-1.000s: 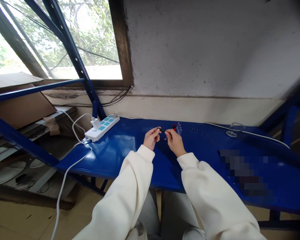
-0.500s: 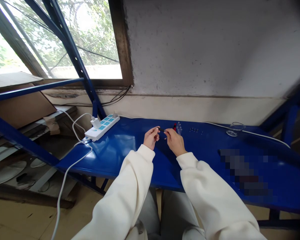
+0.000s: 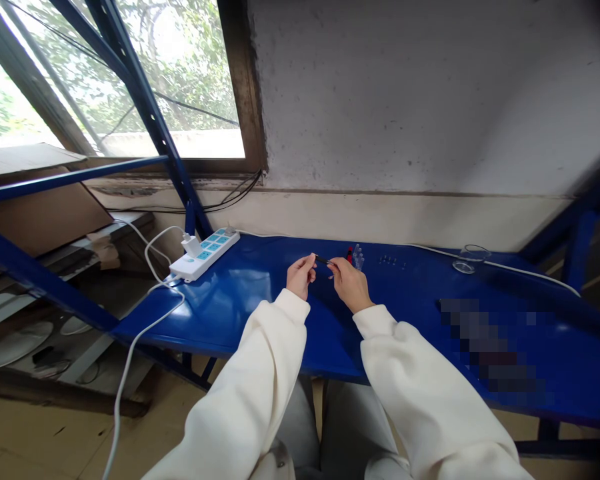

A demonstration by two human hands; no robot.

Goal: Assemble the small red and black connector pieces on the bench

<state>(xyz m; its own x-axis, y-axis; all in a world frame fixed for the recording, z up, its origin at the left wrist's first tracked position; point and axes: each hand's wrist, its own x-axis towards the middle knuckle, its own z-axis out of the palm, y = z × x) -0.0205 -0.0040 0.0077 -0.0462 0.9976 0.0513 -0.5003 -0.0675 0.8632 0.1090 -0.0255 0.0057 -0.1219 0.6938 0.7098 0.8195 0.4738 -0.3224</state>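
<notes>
Both my hands are raised just above a blue metal shelf [image 3: 260, 300], close together. My left hand [image 3: 301, 276] pinches the left end of a small thin black part [image 3: 322, 260]. My right hand [image 3: 349, 283] is curled with its fingertips closed near the part's right end; what it grips is too small to name. Just behind my right hand stand a small red piece [image 3: 349, 253] and a few clear plastic pieces [image 3: 359, 256]. White sleeves cover both forearms.
A white power strip [image 3: 205, 255] with blue sockets and a plugged charger lies at the shelf's back left, its cable hanging to the floor. Several tiny dark parts [image 3: 391, 260] and a clear dish [image 3: 470, 259] sit to the right. A white cable runs along the wall.
Almost nothing differs. My hands have shifted very slightly while keeping the same pinch on the small black part.
</notes>
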